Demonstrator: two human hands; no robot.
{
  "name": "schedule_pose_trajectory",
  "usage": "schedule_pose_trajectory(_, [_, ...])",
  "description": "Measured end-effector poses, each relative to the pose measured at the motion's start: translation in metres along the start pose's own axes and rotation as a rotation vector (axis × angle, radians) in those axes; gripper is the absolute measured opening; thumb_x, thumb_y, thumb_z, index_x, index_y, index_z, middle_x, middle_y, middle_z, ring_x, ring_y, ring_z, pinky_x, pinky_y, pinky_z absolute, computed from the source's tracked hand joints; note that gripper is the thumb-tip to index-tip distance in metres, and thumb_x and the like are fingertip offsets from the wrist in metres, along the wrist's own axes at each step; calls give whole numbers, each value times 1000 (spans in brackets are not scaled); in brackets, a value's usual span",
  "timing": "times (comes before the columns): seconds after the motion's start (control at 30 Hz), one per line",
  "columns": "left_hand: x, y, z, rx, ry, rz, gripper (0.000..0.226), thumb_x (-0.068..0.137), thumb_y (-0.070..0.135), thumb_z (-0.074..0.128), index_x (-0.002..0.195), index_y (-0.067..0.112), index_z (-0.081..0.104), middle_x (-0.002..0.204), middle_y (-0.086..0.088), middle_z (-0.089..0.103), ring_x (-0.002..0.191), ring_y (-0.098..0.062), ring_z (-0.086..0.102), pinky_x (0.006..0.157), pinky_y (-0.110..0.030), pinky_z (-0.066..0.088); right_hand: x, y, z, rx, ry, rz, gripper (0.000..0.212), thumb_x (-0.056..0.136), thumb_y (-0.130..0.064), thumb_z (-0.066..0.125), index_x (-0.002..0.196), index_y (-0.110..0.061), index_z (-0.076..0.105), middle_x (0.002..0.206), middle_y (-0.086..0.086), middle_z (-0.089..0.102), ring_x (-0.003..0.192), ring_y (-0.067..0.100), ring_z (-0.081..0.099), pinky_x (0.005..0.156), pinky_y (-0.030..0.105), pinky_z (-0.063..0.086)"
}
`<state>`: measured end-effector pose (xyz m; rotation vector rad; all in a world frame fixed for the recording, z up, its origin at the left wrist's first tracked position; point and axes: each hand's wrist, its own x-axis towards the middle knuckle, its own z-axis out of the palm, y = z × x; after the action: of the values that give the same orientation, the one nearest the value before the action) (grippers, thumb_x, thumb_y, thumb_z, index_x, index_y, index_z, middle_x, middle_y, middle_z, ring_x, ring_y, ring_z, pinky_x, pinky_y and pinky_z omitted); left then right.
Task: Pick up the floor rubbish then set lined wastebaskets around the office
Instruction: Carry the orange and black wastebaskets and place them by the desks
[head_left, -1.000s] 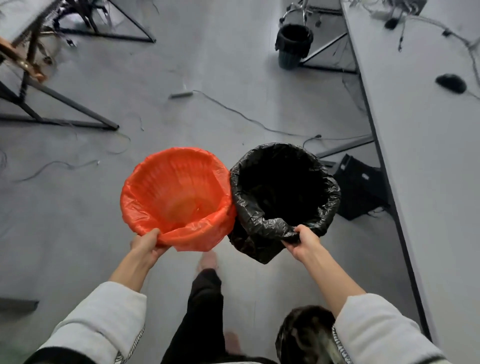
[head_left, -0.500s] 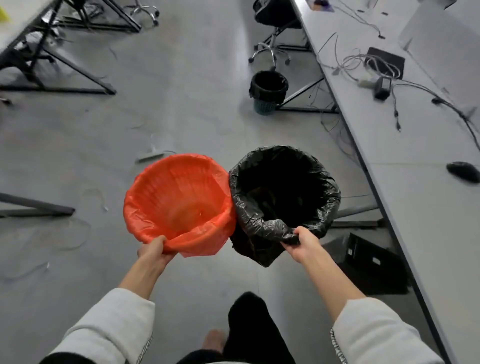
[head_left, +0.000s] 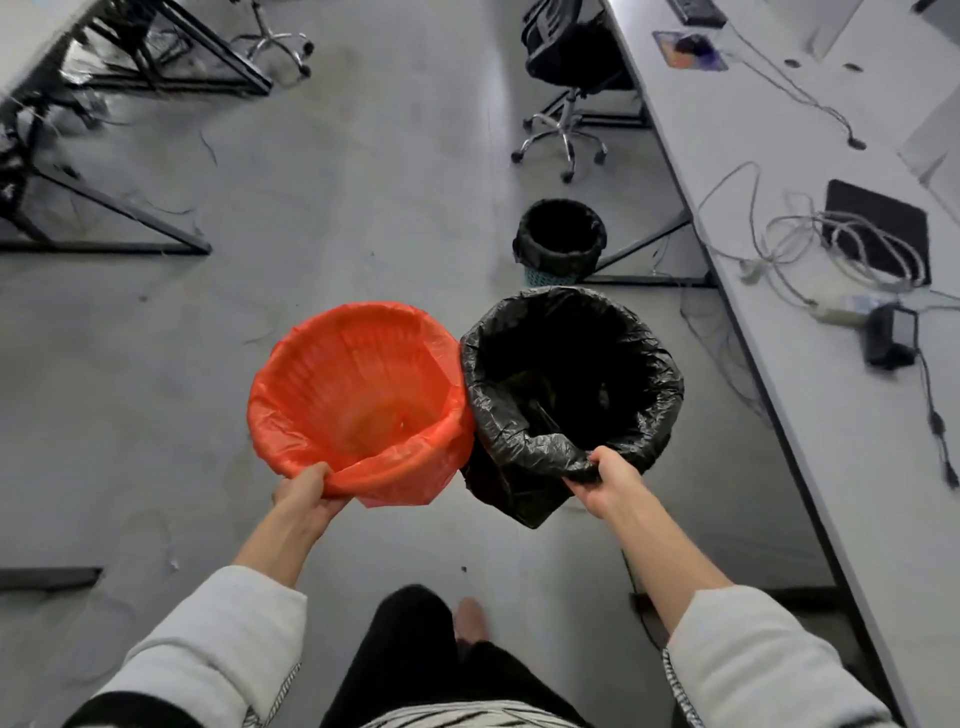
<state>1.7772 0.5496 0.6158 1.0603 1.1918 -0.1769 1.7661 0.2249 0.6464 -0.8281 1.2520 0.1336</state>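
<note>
I carry two lined wastebaskets side by side above the grey floor. My left hand (head_left: 306, 493) grips the near rim of the basket with the orange liner (head_left: 358, 395). My right hand (head_left: 605, 480) grips the near rim of the basket with the black liner (head_left: 566, 384). The two baskets touch at their inner sides and both look empty. A third wastebasket with a black liner (head_left: 561, 241) stands on the floor ahead, beside the long desk's leg.
A long grey desk (head_left: 810, 405) runs along the right with cables, a black pad and a power adapter. A black office chair (head_left: 571, 78) stands beyond the floor basket. Black desk frames (head_left: 104, 218) sit at the left. My legs show at the bottom.
I have walked forward: the floor basket, chair and desk items have come nearer and lower in view. Both hands keep the same grips on the two baskets.
</note>
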Motion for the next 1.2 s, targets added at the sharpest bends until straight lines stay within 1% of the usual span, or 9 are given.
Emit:
schedule_pose_trajectory(0.2, [58, 96, 105, 3, 9, 23, 54, 86, -10, 36, 139, 0, 33, 132, -22, 47, 123, -39, 49, 96, -56, 45, 55, -83, 124, -39, 5, -9, 21, 91, 4, 42, 111, 0, 43, 130, 25, 50, 103, 38, 56, 70, 47, 50])
schedule_pose_trajectory(0.27, [103, 151, 161, -1, -25, 2, 56, 86, -10, 35, 140, 1, 31, 137, -22, 45, 124, -38, 49, 98, -55, 44, 88, -123, 199, -30, -29, -11, 21, 91, 5, 42, 112, 0, 42, 130, 26, 50, 100, 37, 55, 72, 47, 49])
schedule_pose_trajectory(0.43, [192, 270, 263, -13, -57, -36, 58, 80, -9, 38, 137, 1, 34, 136, -23, 47, 117, -38, 53, 83, -53, 49, 130, -202, 349, -15, -2, -25, 29, 90, 6, 40, 119, 2, 43, 131, 24, 49, 117, 39, 53, 72, 46, 48])
schedule_pose_trajectory(0.57, [234, 354, 340, -7, -48, -20, 58, 81, -10, 39, 138, 1, 33, 137, -23, 45, 119, -38, 52, 87, -55, 48, 158, -260, 444, -12, 11, -24, 25, 90, 6, 40, 114, 1, 44, 118, 23, 52, 116, 38, 55, 74, 46, 49])
schedule_pose_trajectory(0.7, [283, 439, 417, 34, -26, 3, 57, 82, -9, 39, 137, 0, 34, 137, -23, 46, 119, -38, 52, 88, -53, 49, 202, -317, 539, -6, 12, -15, 19, 90, 6, 41, 108, 1, 44, 111, 23, 51, 98, 36, 56, 74, 48, 50])
schedule_pose_trajectory(0.83, [342, 515, 500, 56, -20, 15, 55, 83, -10, 38, 137, 0, 34, 137, -23, 47, 120, -39, 52, 92, -53, 47, 263, -377, 638, -18, 5, -14, 24, 87, 6, 43, 109, -1, 46, 115, 24, 53, 79, 33, 57, 53, 48, 52])
schedule_pose_trajectory(1.03, [428, 639, 639, -1, 22, 27, 53, 85, -11, 38, 137, -1, 33, 137, -24, 46, 121, -39, 51, 94, -53, 46, 351, -488, 811, -44, -28, 46, 36, 90, 4, 39, 126, 4, 44, 131, 24, 50, 113, 38, 55, 60, 47, 51])
schedule_pose_trajectory(1.13, [457, 698, 693, 0, 50, 37, 52, 86, -10, 39, 137, -3, 32, 137, -25, 46, 121, -38, 52, 94, -53, 46, 368, -542, 891, -78, -27, 49, 23, 92, 3, 39, 115, 1, 43, 127, 25, 48, 121, 40, 50, 78, 48, 48])
schedule_pose_trajectory(1.2, [479, 737, 728, -2, 50, 25, 51, 87, -9, 40, 137, -3, 32, 137, -25, 46, 122, -38, 51, 96, -52, 46, 385, -577, 944, -91, -46, 71, 19, 92, 3, 40, 111, -1, 43, 127, 24, 49, 121, 39, 50, 81, 48, 47])
